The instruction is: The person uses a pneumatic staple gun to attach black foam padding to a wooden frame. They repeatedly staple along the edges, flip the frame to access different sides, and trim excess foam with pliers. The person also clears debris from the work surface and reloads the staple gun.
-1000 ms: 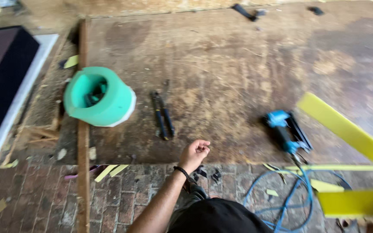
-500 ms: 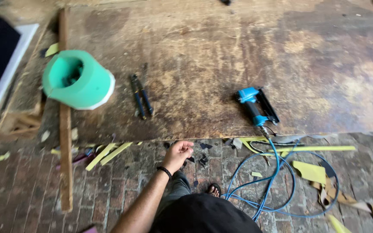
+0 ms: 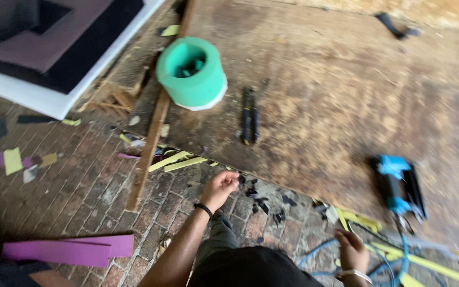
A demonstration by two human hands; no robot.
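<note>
My left hand (image 3: 220, 187), a black band on its wrist, hovers with curled fingers over the brick floor, just short of the edge of a worn plywood board (image 3: 320, 106). I see nothing in it. Small black scraps (image 3: 261, 203) lie right beside it. My right hand (image 3: 353, 248), wearing a bracelet, is low near a blue hose (image 3: 314, 256) and yellow strips (image 3: 426, 263); its fingers are too blurred to read. A blue nail gun (image 3: 399, 183) lies on the board above it.
A green cylindrical container (image 3: 192, 72) and black pliers (image 3: 249, 114) sit on the board. A long wooden slat (image 3: 152, 133) runs along its left edge. There are purple strips (image 3: 65, 250) at lower left, a white-framed dark panel (image 3: 43, 53) at upper left, and yellow offcuts (image 3: 181, 161).
The view has swung and moved closer. My right hand has come into view by the hose. My left hand stays curled near the board's edge.
</note>
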